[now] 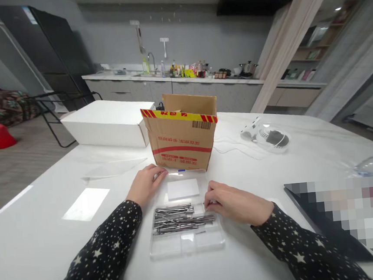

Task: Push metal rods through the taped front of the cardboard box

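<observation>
While the person looks down from the head camera, a clear plastic box (185, 244) with small compartments lies on the white surface (51, 239) at the centre of the view, between both hands. A heap of thin metal pins (180, 219) fills its middle compartment, and a white card (183, 188) sits in it just past them, toward 12 o'clock.

The left hand (146, 182), in a dark star-patterned sleeve, rests palm down on the box's corner at 11 o'clock, its grip released. The right hand (234, 203) is at the box's 3 o'clock edge, fingertips bunched by the pin ends; I cannot tell whether that grip holds a pin.

An open cardboard box (181, 140) stands just beyond at 12 o'clock, and a closed white box (106, 123) sits at 10 o'clock. A clear bag (269, 137) lies at 2 o'clock.
</observation>
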{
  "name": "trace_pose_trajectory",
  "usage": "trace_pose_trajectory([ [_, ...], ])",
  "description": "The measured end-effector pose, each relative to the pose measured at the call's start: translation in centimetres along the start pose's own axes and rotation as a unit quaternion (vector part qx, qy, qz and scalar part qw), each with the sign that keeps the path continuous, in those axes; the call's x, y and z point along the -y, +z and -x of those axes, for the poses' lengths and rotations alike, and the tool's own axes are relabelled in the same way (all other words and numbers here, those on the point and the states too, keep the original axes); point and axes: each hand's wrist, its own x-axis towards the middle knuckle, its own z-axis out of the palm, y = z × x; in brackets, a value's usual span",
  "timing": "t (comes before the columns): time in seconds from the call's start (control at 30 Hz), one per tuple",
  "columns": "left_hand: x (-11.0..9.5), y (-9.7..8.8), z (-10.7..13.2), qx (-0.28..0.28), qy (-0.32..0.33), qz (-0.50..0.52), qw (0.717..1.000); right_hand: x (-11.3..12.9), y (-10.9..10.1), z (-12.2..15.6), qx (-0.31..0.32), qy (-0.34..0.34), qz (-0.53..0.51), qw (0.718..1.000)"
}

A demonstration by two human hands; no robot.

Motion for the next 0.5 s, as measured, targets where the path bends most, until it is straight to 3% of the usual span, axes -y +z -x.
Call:
trace_pose_trajectory([
  [0.23, 0.2, 0.2, -0.7, -0.006, 0.018, -0.02, 1.0, -0.3, 0.4, 0.1, -0.019, -0.015, 0.02, 1.0],
  [0.5, 0.4, 0.2, -1.6, 0.012, 0.05, -0.043, 0.998, -1.7, 0.9, 0.8, -0.107, -0.024, -0.064, 0.992],
])
